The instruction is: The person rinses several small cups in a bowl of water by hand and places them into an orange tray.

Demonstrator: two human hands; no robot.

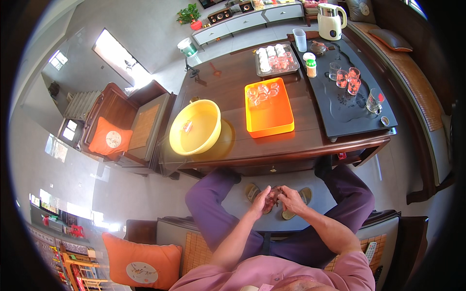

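My left hand [261, 202] and my right hand [290, 198] hold a small reddish-brown cloth [272, 198] between them, low between my knees. Whether anything is inside the cloth cannot be told. On the wooden table in front, a yellow plastic basin [195, 127] of liquid has a small glass with a red pattern [188, 126] in it. To its right, an orange plastic tray [269, 120] bears several clear glasses [263, 93] at its far end. Behind that, a metal tray [277, 72] holds white cups [265, 64] and red-patterned glasses [283, 62].
A black tea tray [336, 125] on the right carries patterned glasses [353, 86], a glass mug [374, 100], a clay teapot [319, 48], a toothpick jar [311, 68] and an electric kettle [329, 22]. The wooden table's edge [255, 158] runs just beyond my knees.
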